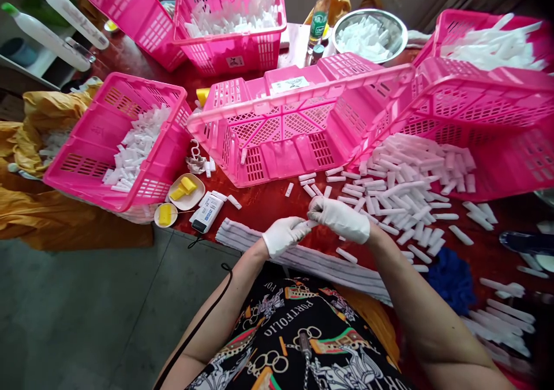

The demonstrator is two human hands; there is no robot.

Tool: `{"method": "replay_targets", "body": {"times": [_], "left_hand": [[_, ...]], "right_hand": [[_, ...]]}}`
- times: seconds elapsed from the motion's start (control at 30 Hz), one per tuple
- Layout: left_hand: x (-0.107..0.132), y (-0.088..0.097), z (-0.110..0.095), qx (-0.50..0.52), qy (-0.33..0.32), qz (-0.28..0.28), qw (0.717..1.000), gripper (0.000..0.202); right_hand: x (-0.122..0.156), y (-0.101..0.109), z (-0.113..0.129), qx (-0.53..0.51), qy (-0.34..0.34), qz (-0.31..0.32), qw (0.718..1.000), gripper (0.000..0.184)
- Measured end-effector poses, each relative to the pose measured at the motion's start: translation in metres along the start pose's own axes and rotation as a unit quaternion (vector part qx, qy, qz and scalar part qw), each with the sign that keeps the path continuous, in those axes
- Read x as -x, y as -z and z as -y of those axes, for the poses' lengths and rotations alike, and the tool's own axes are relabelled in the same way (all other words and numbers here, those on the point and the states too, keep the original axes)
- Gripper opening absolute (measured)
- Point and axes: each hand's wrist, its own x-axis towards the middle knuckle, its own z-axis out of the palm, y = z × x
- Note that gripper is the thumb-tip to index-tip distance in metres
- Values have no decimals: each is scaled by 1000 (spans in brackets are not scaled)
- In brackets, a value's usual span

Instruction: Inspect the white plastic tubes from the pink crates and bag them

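Note:
In white gloves, my left hand (284,235) and my right hand (340,218) meet in front of my body, fingers pinched on a small white plastic piece (311,224) that is mostly hidden by the fingertips. Just right of them spreads a heap of similar short white tube-like pieces (402,188), spilling from a pink basket (502,147) tipped on its side. A folded striped towel (251,235) runs along the table edge below my hands. Beyond them another pink basket (281,127) lies tipped with its opening towards me.
At left, a pink basket (78,142) holds white pieces. Small dishes (197,192) with yellow blocks and a white-and-black device (208,211) lie near the edge. Farther back are a filled pink basket (229,49), a bottle (319,21) and a metal bowl (400,32). Blue cloth (452,280) lies right.

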Motion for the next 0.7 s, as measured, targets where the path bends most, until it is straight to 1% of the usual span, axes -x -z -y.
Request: {"method": "replay_targets", "body": {"times": [0.03,0.1,0.13,0.2,0.27,0.3,0.4,0.43,0.53,0.6,0.67,0.7], "left_hand": [[0,-2,-2,5,6,0,1000,40],[-1,-7,-6,17,29,-12,999,42],[-1,-10,-8,35,40,-15,998,44],[0,-14,-8,103,49,-1,993,50],[0,-16,-7,165,43,15,985,54],[1,-16,-7,178,37,18,983,54],[1,-16,-6,182,25,15,983,51],[1,-16,-8,190,23,14,981,51],[2,-14,-13,211,28,20,977,52],[3,-12,-17,219,40,56,973,51],[4,-10,-18,242,54,103,963,51],[3,-11,-18,254,55,112,959,50]], "right_hand": [[0,-4,3,-20,-2,-12,1000,22],[2,-11,6,-79,-9,-63,995,25],[3,-14,6,-117,-13,-94,989,29],[6,-17,2,-184,-19,-170,968,37],[10,-16,-4,-200,-32,-237,950,40],[12,-16,-7,-185,-37,-255,948,40],[20,-14,-11,-119,-49,-259,957,38],[22,-14,-10,-114,-50,-269,955,38],[27,-17,-5,-157,-48,-311,936,37],[29,-19,0,-183,-35,-315,931,38],[28,-20,3,-168,-29,-307,936,36],[28,-20,3,-154,-32,-301,940,34]]}}
